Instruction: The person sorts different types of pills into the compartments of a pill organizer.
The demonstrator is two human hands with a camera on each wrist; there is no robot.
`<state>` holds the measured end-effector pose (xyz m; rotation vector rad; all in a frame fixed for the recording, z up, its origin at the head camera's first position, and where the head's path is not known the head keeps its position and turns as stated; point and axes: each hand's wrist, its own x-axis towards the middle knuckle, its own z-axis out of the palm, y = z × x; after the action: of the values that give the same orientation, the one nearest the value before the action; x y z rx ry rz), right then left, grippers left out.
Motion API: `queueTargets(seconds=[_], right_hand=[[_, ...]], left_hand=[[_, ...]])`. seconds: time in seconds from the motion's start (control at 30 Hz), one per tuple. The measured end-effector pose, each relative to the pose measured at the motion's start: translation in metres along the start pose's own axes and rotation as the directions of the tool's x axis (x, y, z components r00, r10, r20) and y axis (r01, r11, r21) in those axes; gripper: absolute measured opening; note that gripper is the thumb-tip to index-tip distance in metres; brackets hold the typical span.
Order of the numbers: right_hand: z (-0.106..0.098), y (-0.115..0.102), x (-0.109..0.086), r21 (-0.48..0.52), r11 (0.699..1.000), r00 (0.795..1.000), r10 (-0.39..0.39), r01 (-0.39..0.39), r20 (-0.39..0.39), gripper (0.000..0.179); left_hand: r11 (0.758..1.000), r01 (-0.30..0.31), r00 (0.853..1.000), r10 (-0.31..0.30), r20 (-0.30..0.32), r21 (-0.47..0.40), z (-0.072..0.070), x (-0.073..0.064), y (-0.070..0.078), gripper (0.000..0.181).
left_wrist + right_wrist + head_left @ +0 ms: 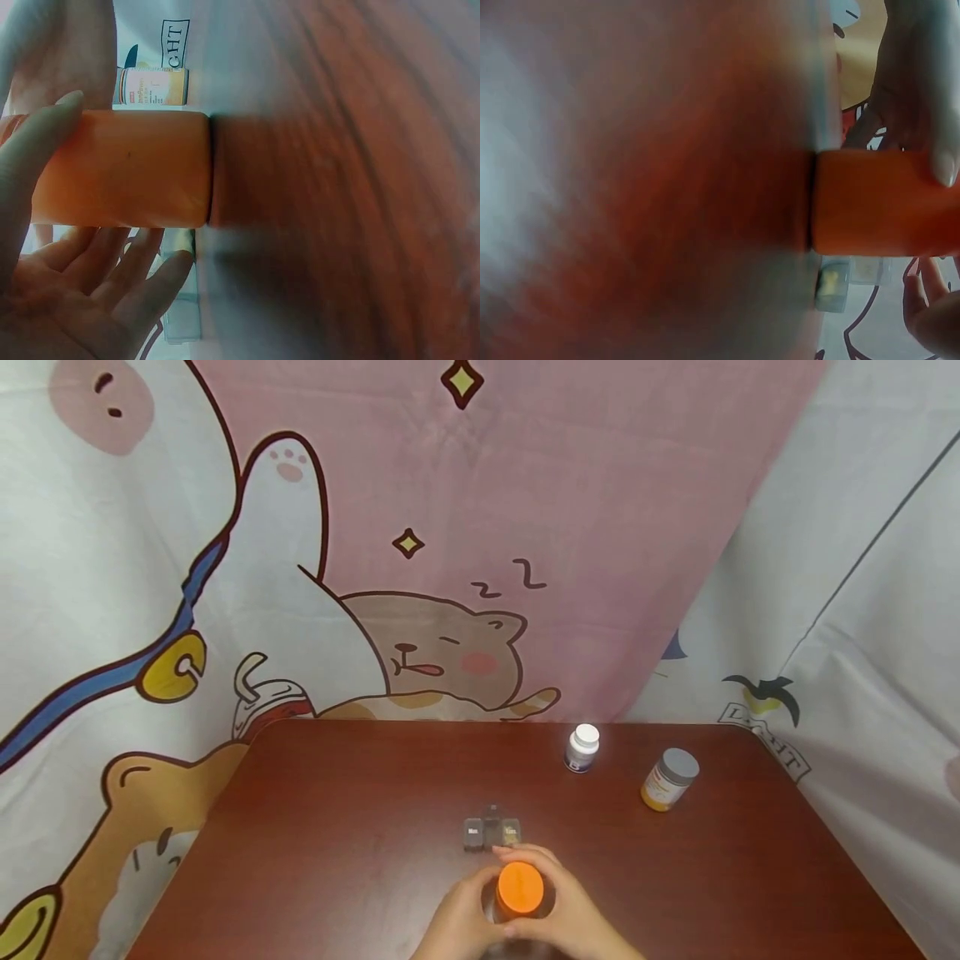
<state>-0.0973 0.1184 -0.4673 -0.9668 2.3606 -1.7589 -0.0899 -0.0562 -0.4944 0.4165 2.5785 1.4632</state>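
An upright orange bottle with an orange cap (pixel 521 888) stands on the table near its front edge, its base right at the tabletop in both wrist views. My left hand (pixel 463 920) holds it from the left, its thumb lying across the front of the orange bottle (pixel 139 169). From the right my right hand (pixel 564 897) curves round it, fingers behind and thumb in front, with a small gap at the palm. Just beyond the fingers lies a small clear pill organizer (pixel 474 833) with day labels. Yellowish bits (pixel 829 283) show in one compartment.
A white bottle with a white cap (pixel 582 748) stands near the table's back edge. To its right is a grey-lidded jar (pixel 670 780) with a yellow-and-white label. The dark red-brown table (pixel 337 827) meets a cartoon-printed cloth (pixel 600 527) behind.
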Motion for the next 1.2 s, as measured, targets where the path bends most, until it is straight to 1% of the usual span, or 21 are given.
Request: queueTargets(seconds=[0.1, 0.17, 0.23, 0.27, 0.33, 0.43, 0.5, 0.53, 0.63, 0.73, 0.77, 0.87, 0.9, 1.0, 1.1, 1.13, 1.17, 1.2], right_hand=[[-0.002, -0.007, 0.007, 0.016, 0.999, 0.999, -0.041, 0.04, 0.034, 0.06], [-0.003, -0.01, 0.01, 0.018, 0.999, 0.998, -0.037, 0.036, 0.056, 0.058], [-0.004, -0.011, 0.011, 0.022, 0.999, 0.997, -0.024, 0.023, 0.071, 0.058], [-0.004, -0.011, 0.011, 0.021, 0.999, 0.997, -0.027, 0.025, 0.078, 0.059], [-0.005, -0.009, 0.01, 0.012, 1.0, 0.996, -0.005, 0.004, 0.086, 0.062], [-0.007, -0.001, 0.004, -0.044, 0.999, 0.997, 0.027, -0.023, 0.075, 0.07], [-0.009, 0.005, -0.002, -0.081, 0.995, 0.997, 0.063, -0.058, 0.054, 0.073], [-0.011, 0.008, -0.006, -0.104, 0.993, 0.997, 0.064, -0.06, 0.036, 0.074], [-0.016, 0.014, -0.02, -0.145, 0.984, 0.995, 0.096, -0.101, -0.04, 0.07], [-0.019, 0.012, -0.032, -0.177, 0.971, 0.982, 0.136, -0.158, -0.129, 0.062], [-0.019, 0.01, -0.036, -0.174, 0.969, 0.978, 0.151, -0.176, -0.146, 0.06], [-0.017, 0.006, -0.041, -0.147, 0.957, 0.959, 0.223, -0.249, -0.176, 0.057], [-0.016, 0.005, -0.042, -0.147, 0.955, 0.957, 0.23, -0.257, -0.178, 0.058], [-0.01, 0.004, -0.04, -0.15, 0.957, 0.959, 0.222, -0.249, -0.177, 0.062], [-0.005, 0.005, -0.034, -0.181, 0.965, 0.974, 0.159, -0.188, -0.164, 0.069], [-0.003, 0.004, -0.031, -0.174, 0.969, 0.976, 0.151, -0.178, -0.158, 0.07], [-0.002, -0.001, -0.027, -0.157, 0.97, 0.974, 0.16, -0.185, -0.161, 0.07], [-0.001, -0.005, -0.023, -0.163, 0.973, 0.978, 0.138, -0.164, -0.157, 0.07]], left_hand=[[1.0, 0.024, 1.0, -0.024, 0.009, 0.008, 0.0, 0.0, 0.0, 0.067], [0.999, 0.035, 0.999, -0.035, 0.014, 0.001, 0.0, 0.0, 0.0, 0.071], [0.999, 0.033, 0.999, -0.033, 0.015, -0.001, 0.0, 0.0, 0.0, 0.073], [1.0, 0.031, 0.999, -0.031, 0.015, 0.0, 0.0, 0.0, 0.001, 0.073], [1.0, 0.026, 1.0, -0.026, 0.016, -0.003, 0.0, 0.0, 0.001, 0.069], [1.0, 0.017, 1.0, -0.018, 0.01, 0.009, 0.0, 0.0, 0.003, 0.064], [1.0, 0.014, 1.0, -0.014, 0.004, 0.009, 0.001, 0.0, 0.003, 0.063], [1.0, 0.015, 1.0, -0.015, -0.002, 0.01, 0.001, 0.0, 0.003, 0.063], [1.0, 0.017, 1.0, -0.017, -0.01, -0.005, 0.003, 0.0, 0.003, 0.066], [1.0, 0.015, 1.0, -0.015, -0.021, -0.006, 0.003, 0.0, 0.003, 0.065], [1.0, 0.015, 1.0, -0.015, -0.025, -0.01, 0.003, 0.0, 0.003, 0.065], [1.0, 0.01, 0.999, -0.01, -0.039, -0.008, 0.003, 0.0, 0.002, 0.064], [1.0, 0.008, 0.999, -0.009, -0.041, -0.009, 0.003, 0.0, 0.002, 0.063], [1.0, 0.01, 0.999, -0.011, -0.031, -0.03, 0.004, 0.001, 0.001, 0.063], [0.998, 0.023, 1.0, -0.024, -0.012, -0.05, 0.004, 0.001, 0.002, 0.065], [0.998, 0.033, 0.999, -0.033, -0.005, -0.058, 0.004, 0.001, 0.002, 0.066], [0.998, 0.037, 0.999, -0.037, 0.0, -0.057, 0.003, 0.001, 0.002, 0.067], [0.998, 0.037, 0.999, -0.037, 0.001, -0.055, 0.004, 0.002, 0.001, 0.067]])
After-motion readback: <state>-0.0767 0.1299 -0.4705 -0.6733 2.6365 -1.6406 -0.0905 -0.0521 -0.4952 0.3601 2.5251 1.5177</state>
